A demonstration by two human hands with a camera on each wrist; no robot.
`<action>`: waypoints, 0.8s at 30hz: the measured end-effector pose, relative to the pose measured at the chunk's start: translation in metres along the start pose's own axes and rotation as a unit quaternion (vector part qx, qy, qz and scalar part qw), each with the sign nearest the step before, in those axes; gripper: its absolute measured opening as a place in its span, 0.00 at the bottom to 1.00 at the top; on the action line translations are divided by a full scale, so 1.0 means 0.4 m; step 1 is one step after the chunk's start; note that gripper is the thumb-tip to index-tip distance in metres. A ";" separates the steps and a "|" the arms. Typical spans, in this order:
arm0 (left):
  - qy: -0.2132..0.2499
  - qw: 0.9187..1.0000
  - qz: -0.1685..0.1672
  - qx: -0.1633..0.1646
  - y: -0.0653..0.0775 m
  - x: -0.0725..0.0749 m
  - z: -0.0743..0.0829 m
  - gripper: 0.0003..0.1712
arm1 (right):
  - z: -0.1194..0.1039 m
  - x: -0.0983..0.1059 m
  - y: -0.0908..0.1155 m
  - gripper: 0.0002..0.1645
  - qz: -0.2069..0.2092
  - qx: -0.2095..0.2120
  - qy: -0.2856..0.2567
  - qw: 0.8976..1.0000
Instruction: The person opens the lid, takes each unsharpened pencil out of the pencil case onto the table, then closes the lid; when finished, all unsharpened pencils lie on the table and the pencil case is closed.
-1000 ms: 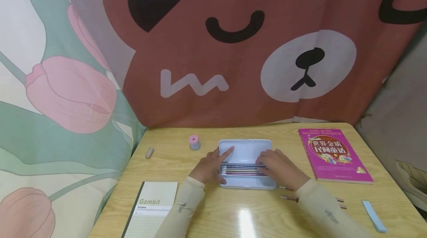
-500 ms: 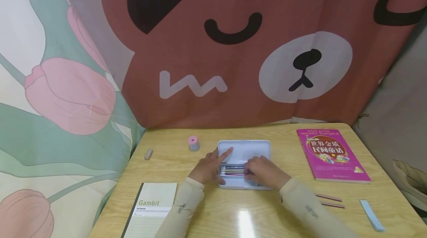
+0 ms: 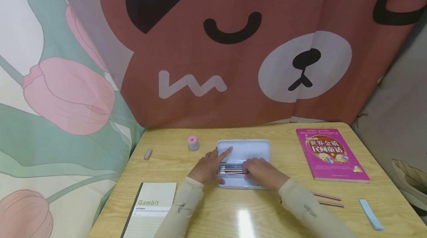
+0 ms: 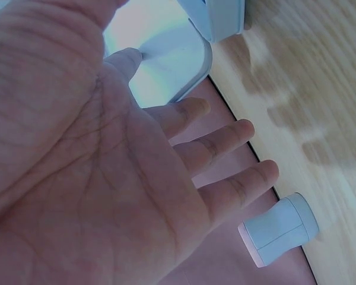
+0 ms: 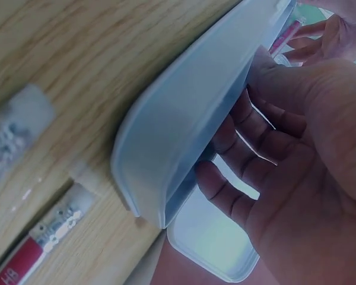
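Observation:
A pale metal pencil case (image 3: 247,149) lies open on the table in the head view, its lid tipped back. Several pencils (image 3: 230,170) lie inside, eraser ends to the left. My left hand (image 3: 206,169) steadies the case's left side, index finger inside the lid and thumb at the near edge. In the left wrist view its other fingers (image 4: 225,142) stretch out straight past the lid. My right hand (image 3: 265,173) reaches into the tray over the pencils' right part. Its fingers bend behind the case wall (image 5: 172,113) in the right wrist view, so what they touch is hidden.
Two pencils (image 3: 328,196) lie on the table right of the case, near a purple book (image 3: 333,156) and a light-blue strip (image 3: 371,214). A notebook (image 3: 150,208), a grey eraser-like piece (image 3: 148,154) and a pink-topped sharpener-like object (image 3: 192,143) are on the left.
My right hand has moved left from the case's right edge, further in over the pencils, and then nearly stopped. The left hand keeps its place on the case.

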State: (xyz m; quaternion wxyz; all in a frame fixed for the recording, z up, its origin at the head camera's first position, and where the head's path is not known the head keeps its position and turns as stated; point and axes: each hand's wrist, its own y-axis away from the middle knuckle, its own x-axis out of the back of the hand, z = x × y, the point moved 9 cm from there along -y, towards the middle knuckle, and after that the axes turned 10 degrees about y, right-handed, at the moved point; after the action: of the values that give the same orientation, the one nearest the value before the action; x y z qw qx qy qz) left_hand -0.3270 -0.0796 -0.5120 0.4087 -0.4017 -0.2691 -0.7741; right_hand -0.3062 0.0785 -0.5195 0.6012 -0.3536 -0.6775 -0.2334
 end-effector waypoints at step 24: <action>0.013 1.000 -0.003 0.005 0.001 0.001 -0.002 0.70 | 0.172 0.174 0.216 0.07 0.087 -0.053 0.030 0.994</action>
State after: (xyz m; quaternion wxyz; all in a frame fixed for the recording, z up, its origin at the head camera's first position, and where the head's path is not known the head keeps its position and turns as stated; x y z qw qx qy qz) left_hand -0.3272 -0.0806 -0.5122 0.4117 -0.3893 -0.2687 -0.7790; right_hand -0.2871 0.1988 -0.4721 0.6201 -0.4353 -0.6123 -0.2258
